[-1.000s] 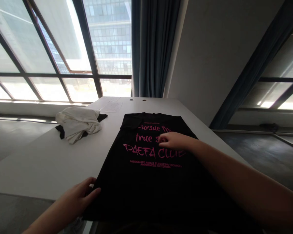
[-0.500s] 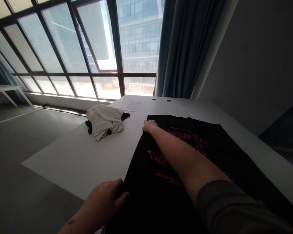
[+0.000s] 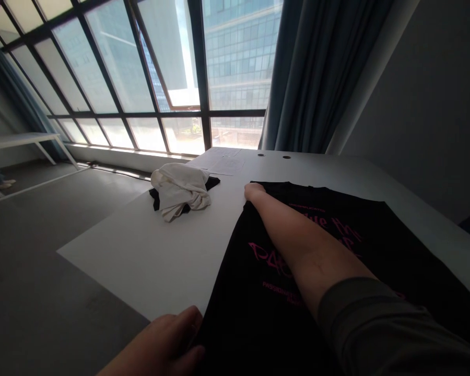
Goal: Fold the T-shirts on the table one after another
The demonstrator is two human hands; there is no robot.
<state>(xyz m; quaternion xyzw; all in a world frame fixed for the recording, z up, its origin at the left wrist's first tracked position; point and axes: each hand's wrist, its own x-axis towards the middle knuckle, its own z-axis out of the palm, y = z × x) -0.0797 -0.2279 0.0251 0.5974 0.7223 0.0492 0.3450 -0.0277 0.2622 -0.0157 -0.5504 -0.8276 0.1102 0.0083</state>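
Holding a black shirt (image 3: 258, 326) by its left edge, spread on the white counter (image 3: 141, 261).
The cloth should handle soft, light and floppy, so we do best to take it at edges and corners. Our left hand (image 3: 176, 337) pinches the near side edge between finger and thumb; our right hand's (image 3: 254, 191) grip is clamped on the far corner, fingertips hidden.

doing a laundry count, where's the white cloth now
In the head view, the white cloth lies left of the black shirt, over black fabric on the table, nearer than the papers.
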